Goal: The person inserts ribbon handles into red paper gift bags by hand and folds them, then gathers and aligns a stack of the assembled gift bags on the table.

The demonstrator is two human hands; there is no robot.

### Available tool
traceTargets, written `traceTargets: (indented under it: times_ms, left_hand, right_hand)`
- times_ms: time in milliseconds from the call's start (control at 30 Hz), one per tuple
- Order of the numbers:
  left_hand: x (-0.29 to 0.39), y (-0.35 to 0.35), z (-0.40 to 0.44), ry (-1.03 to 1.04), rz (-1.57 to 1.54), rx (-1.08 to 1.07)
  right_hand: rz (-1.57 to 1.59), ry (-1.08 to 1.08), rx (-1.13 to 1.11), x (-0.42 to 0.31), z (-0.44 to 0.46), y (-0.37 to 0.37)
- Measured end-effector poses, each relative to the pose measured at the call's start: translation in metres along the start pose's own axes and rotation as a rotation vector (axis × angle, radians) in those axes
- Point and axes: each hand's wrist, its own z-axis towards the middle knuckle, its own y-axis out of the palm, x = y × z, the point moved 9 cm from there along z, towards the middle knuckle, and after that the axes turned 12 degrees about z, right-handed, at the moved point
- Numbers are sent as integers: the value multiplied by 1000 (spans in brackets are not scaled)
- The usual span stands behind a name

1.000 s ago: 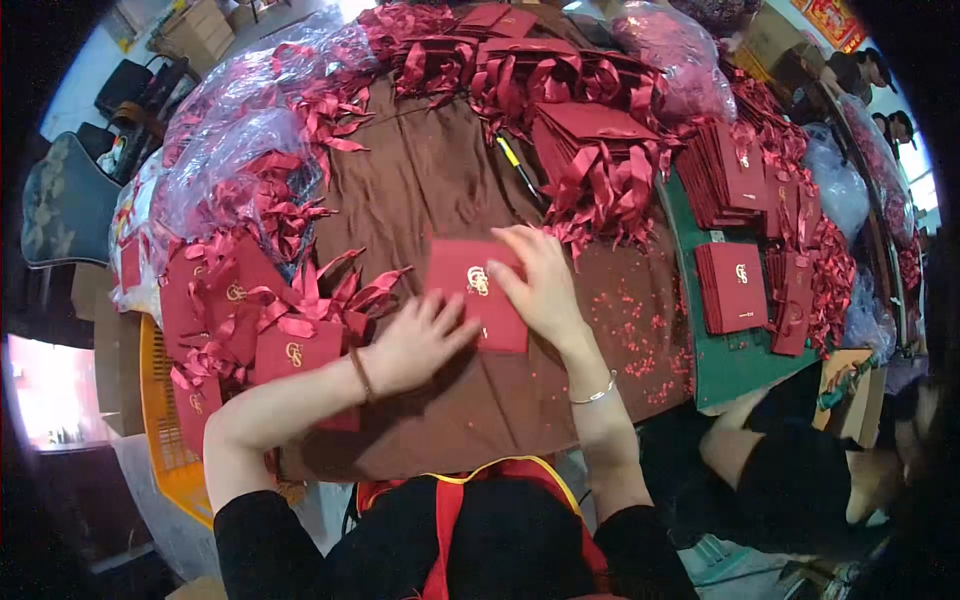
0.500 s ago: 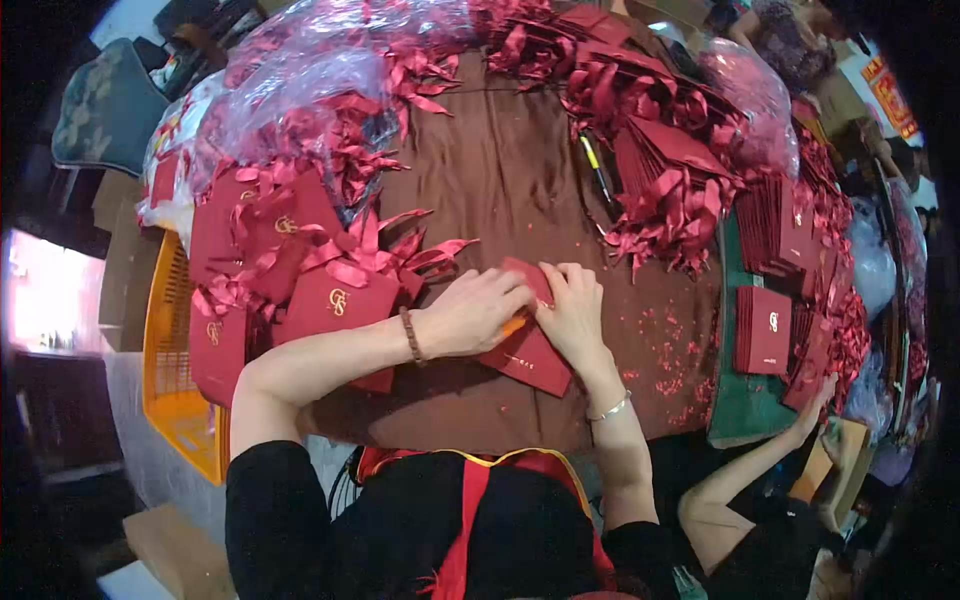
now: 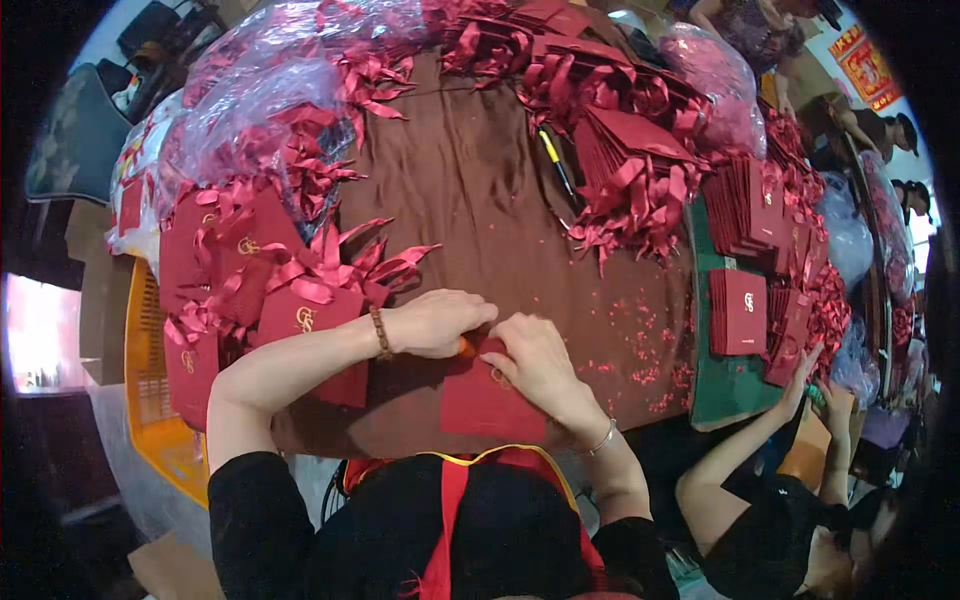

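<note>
A flat dark-red paper gift bag (image 3: 492, 408) with a gold mark lies on the brown cloth, close to my body. My right hand (image 3: 540, 368) is closed at its upper edge, thumb across the front and fingers bent behind. My left hand (image 3: 437, 322) is at the bag's upper left, its fingers curled toward the right hand. Beneath those fingers shows a small orange thing (image 3: 466, 348), mostly hidden, so its kind is unclear. To the left of this hand, more red bags (image 3: 310, 315) with ribbon handles (image 3: 395, 262) lie heaped.
A yellow crate (image 3: 145, 400) stands at the left edge. Stacked bags (image 3: 738, 312) rest on a green board (image 3: 715, 385) at right. A yellow marker (image 3: 550, 148) lies near more bags (image 3: 625, 140). Red scraps dot the cloth (image 3: 590, 270). A co-worker's arm (image 3: 735, 465) reaches in at right.
The bag has turned and come nearer my body. My right hand has moved down and left with it, and my left hand has lowered slightly. The whole view has shifted.
</note>
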Motion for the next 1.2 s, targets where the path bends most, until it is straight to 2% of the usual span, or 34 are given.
traceTargets:
  times_ms: [100, 200, 267, 333, 367, 433, 500, 533, 567, 600, 633, 700, 800, 867, 900, 933, 967, 1000, 1033, 1100, 1133, 1167, 1200]
  left_hand:
    - [3, 5, 1, 84, -6, -98]
    - [-8, 2, 5, 75, -71, -135]
    - [-16, -18, 7, 88, -38, 29]
    - [-39, -24, 12, -46, -135, 10]
    - [-48, -36, 14, -21, -172, 99]
    - [-79, -60, 15, -104, -150, 243]
    - [-121, -84, 14, -182, 92, 469]
    - [-150, -92, 14, -325, 240, 489]
    - [-167, -105, 7, -382, 289, 613]
    - [-197, -107, 11, -492, 454, 547]
    - [-209, -117, 5, -545, 556, 617]
    - [-239, -125, 4, -718, 671, 541]
    - [-280, -122, 6, -760, 646, 520]
    - [-306, -113, 12, -663, 685, 504]
    - [-300, -117, 6, -628, 676, 651]
    - [-304, -116, 6, -601, 713, 680]
    - [-309, -114, 4, -631, 628, 619]
    - [-287, -117, -1, -624, 736, 689]
    - [-260, -120, 0, -654, 728, 631]
    - [-202, -108, 11, -406, 803, 678]
    - [-175, -100, 17, -344, 643, 583]
    - [-149, -88, 22, -351, 418, 382]
    - [-112, -78, 22, -120, 267, 441]
  right_hand:
    - [113, 72, -68, 3, -5, 8]
    - [109, 166, -76, 8, -8, 5]
    - [134, 176, -34, 10, -8, 0]
    - [191, 192, -55, 13, -6, 1]
    - [211, 203, -70, 16, -6, 4]
    - [209, 218, -56, 18, -3, 4]
    - [272, 269, -15, 22, 2, 2]
    - [203, 253, 24, 29, 3, 3]
    - [134, 237, 66, 37, 3, 5]
    - [101, 260, 74, 43, 3, 6]
    - [113, 245, 87, 44, 3, 6]
    - [119, 229, 106, 44, 4, 6]
    - [115, 228, 115, 44, 5, 6]
    - [125, 236, 127, 45, 5, 6]
    - [93, 212, 129, 44, 4, 6]
    - [100, 219, 122, 45, 4, 7]
    - [110, 228, 116, 44, 4, 7]
    - [128, 233, 86, 44, 3, 8]
    - [111, 226, 109, 44, 1, 8]
    - [109, 189, 125, 36, 0, 6]
    - [92, 180, 127, 35, -2, 8]
    - [77, 170, 128, 34, -4, 12]
    - [99, 200, 91, 33, -6, 16]
